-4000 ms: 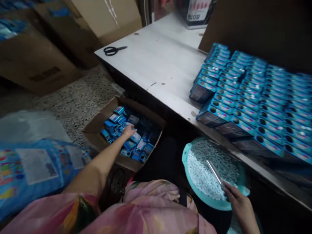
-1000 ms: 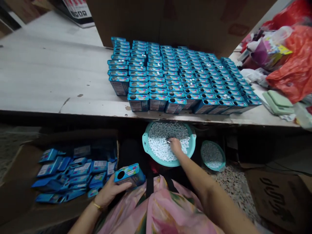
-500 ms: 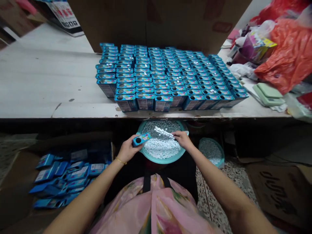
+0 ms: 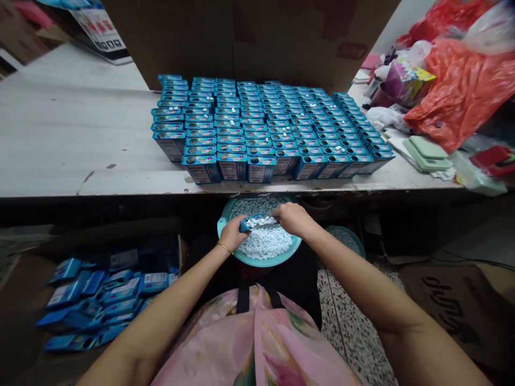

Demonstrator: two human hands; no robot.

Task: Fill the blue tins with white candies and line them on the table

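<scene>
My left hand grips a small blue box with a round hole in its top, held over the left part of a turquoise basin. My right hand is closed around the end of a narrow scoop heaped with small white pellets. The scoop's tip meets the top of the box, and pellets lie over the hole. Below both hands, the basin is filled with loose white pellets. Pellets and fingers hide most of the scoop.
Rows of upright blue boxes stand on the white table, some with pellets on top. A carton of blue boxes is at lower left. Another pellet basin, a green scale and orange bags are at right.
My right hand has brought the loaded scoop left to the box. My left hand has moved the box right and turned it, and pellets now cover its top.
</scene>
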